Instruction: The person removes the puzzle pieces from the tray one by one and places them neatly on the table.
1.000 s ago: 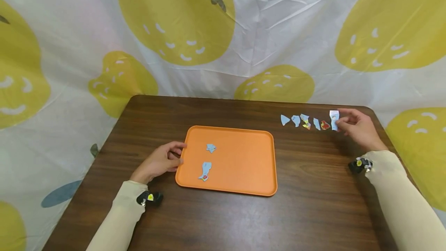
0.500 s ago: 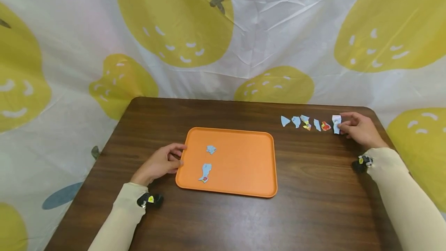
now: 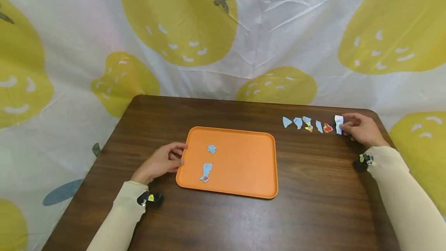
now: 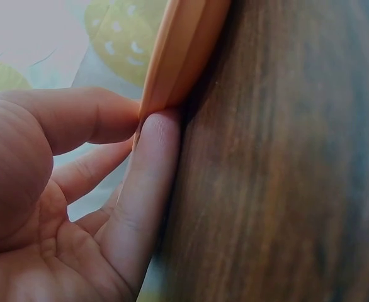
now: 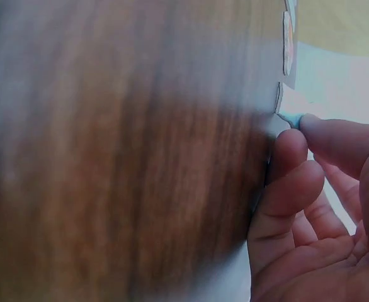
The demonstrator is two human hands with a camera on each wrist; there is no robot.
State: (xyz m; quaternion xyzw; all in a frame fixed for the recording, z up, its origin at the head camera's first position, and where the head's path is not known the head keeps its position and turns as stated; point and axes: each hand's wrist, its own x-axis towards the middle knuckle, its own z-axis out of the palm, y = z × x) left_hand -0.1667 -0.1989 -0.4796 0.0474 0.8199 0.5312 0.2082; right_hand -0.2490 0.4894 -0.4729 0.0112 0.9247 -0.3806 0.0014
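In the head view, my left hand (image 3: 160, 163) is at the left edge of an orange tray (image 3: 240, 162); the left wrist view shows the thumb and a finger pinching its rim. Two light-blue puzzle pieces lie in the tray: a small one (image 3: 211, 149) and a longer one (image 3: 206, 172) with a red and yellow end. At the table's back right, my right hand (image 3: 362, 129) pinches a pale blue-and-white puzzle piece (image 3: 338, 124) by its right side. The right wrist view has this piece (image 5: 291, 107) low at the tabletop, under the thumb tip.
Left of the right hand runs a row of pieces: a red one (image 3: 328, 127), a narrow blue one (image 3: 319, 126), a blue-and-yellow one (image 3: 308, 123) and others. A fruit-print cloth (image 3: 265, 19) hangs right behind the brown table (image 3: 223, 220).
My right hand has shifted slightly right and toward me, bringing the pinched puzzle piece along and widening its gap from the red one. My left hand stays at the tray's rim.
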